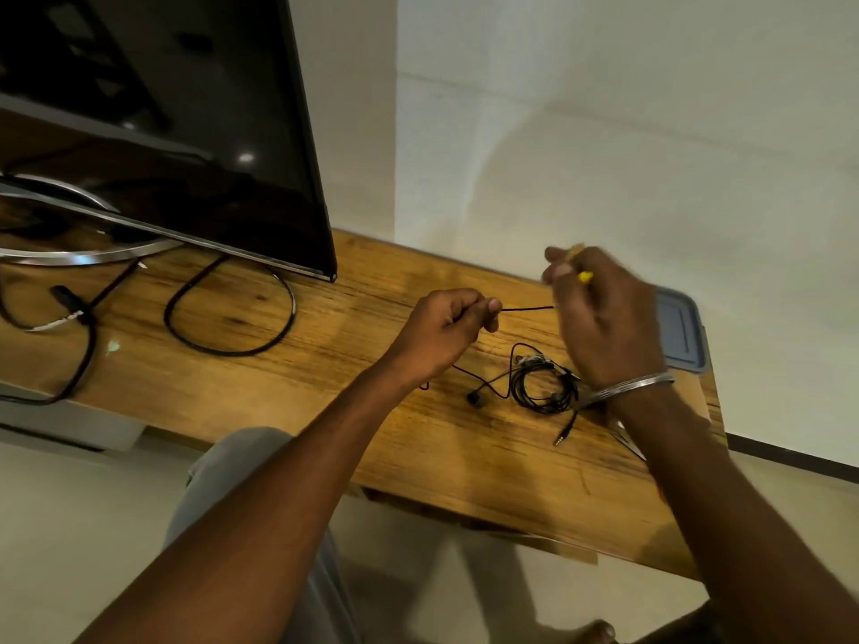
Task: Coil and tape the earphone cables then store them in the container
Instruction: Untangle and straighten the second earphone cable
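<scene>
both hands stretch a cable above table

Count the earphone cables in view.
2: a taut cable between left hand and right hand; a coiled cable on the table. Others may hide behind the right arm.

Wooden table, grain showing. Left: television on a curved silver stand, a black cable looped beside it. Right: coiled earphones, ends trailing; blue-lidded container at the far corner.
</scene>
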